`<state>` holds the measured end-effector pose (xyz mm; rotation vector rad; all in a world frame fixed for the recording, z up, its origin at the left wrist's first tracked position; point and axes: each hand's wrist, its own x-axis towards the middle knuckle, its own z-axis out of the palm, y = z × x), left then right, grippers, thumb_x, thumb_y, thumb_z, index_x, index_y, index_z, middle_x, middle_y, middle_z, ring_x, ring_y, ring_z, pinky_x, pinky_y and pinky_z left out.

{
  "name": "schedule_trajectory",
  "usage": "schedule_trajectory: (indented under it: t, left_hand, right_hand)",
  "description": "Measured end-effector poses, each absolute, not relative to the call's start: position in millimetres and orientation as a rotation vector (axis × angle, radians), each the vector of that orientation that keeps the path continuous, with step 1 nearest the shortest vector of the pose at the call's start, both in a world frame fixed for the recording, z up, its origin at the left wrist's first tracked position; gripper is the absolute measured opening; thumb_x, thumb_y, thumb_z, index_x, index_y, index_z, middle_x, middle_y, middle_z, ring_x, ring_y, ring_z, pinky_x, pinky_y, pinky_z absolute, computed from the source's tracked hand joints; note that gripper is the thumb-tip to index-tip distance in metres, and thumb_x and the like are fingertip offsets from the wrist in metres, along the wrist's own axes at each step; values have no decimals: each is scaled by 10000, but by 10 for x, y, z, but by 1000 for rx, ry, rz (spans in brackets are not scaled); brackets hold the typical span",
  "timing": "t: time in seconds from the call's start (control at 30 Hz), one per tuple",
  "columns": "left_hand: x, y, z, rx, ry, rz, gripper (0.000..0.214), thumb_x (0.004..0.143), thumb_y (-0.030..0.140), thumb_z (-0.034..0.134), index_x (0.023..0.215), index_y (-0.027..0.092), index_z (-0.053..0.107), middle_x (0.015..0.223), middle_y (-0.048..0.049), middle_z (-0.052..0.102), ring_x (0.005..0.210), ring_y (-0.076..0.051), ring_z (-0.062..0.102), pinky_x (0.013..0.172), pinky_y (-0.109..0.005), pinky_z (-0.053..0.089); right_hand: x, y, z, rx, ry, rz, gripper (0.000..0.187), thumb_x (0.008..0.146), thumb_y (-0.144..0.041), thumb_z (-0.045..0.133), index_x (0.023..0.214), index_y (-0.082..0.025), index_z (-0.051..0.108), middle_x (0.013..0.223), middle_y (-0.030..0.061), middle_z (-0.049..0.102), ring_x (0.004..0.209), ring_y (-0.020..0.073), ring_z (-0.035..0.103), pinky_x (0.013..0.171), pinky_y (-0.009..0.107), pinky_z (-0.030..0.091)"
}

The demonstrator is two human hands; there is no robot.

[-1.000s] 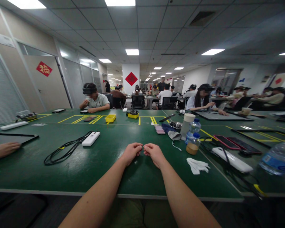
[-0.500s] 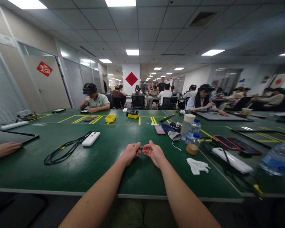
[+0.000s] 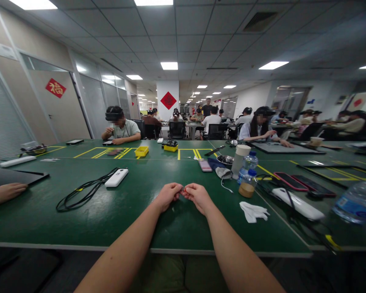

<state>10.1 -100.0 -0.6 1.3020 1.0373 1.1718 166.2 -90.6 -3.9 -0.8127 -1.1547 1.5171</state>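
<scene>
My left hand (image 3: 170,195) and my right hand (image 3: 197,197) meet fingertip to fingertip above the green table (image 3: 140,224). Between the left thumb and fingers is a tiny greyish piece (image 3: 182,188), too small to name. A small orange piece (image 3: 185,189) shows at the right fingertips, mostly covered by them. Both hands are closed in a pinch. Whether the two pieces are joined cannot be made out.
Left of my hands lies a white power bank (image 3: 117,178) with a coiled black cable (image 3: 79,195). To the right are a crumpled white glove (image 3: 254,212), bottles (image 3: 248,184) and phones (image 3: 293,182). Yellow trays (image 3: 142,151) stand farther back. Co-workers sit across the table.
My right fingers have closed from a looser, more open pose into a pinch, covering more of the orange piece. The hands have come slightly nearer each other.
</scene>
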Motion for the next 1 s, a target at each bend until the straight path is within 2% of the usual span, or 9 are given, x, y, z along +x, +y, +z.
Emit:
schedule_trajectory:
  t: [0.17, 0.33, 0.47, 0.6, 0.8, 1.0]
  left_hand:
    - [67, -994, -10, 1130, 952, 1214, 282, 667, 217, 724, 883, 135, 562, 688, -15, 614, 492, -52, 518, 475, -166, 384]
    - [98, -1026, 12, 969, 815, 1206, 269, 656, 101, 732, 793, 139, 504, 789, -58, 639, 700, -106, 642, 677, -212, 504]
    - [104, -1024, 11, 934, 773, 1224, 275, 646, 17, 702, 818, 134, 523, 820, -70, 649, 752, -127, 657, 732, -238, 520]
    - [77, -1001, -4, 944, 712, 1204, 332, 671, 5, 661, 970, 124, 579, 861, -79, 655, 737, -115, 647, 708, -226, 515]
    - [63, -1003, -6, 977, 691, 1234, 252, 692, 19, 635, 904, 139, 571, 882, -70, 660, 759, -115, 648, 658, -193, 503]
    - [61, -979, -36, 936, 674, 1243, 252, 680, -23, 608, 859, 143, 546, 1002, -98, 658, 824, -130, 663, 713, -206, 525]
  right_hand:
    - [1668, -906, -40, -835, -1152, 1487, 144, 632, -183, 681, 747, -161, 598, 737, 51, 674, 702, 160, 656, 660, 276, 510]
    - [1673, -875, -63, -826, -1102, 1472, 238, 622, -163, 690, 841, -177, 598, 769, 29, 655, 735, 165, 668, 660, 278, 524]
    - [1671, -870, -68, -804, -1097, 1470, 207, 624, -160, 695, 810, -171, 605, 764, 29, 647, 796, 182, 674, 725, 296, 527]
    - [1670, -867, -56, -778, -1065, 1465, 172, 631, -161, 689, 778, -168, 600, 765, 37, 646, 846, 204, 674, 771, 319, 519]
    - [1675, -876, -20, -700, -1030, 1480, 185, 635, -164, 677, 784, -182, 570, 779, 32, 643, 869, 218, 674, 782, 336, 512]
    - [1675, -921, 25, -766, -1082, 1471, 184, 623, -147, 644, 787, -176, 566, 765, 25, 652, 751, 181, 677, 618, 252, 478]
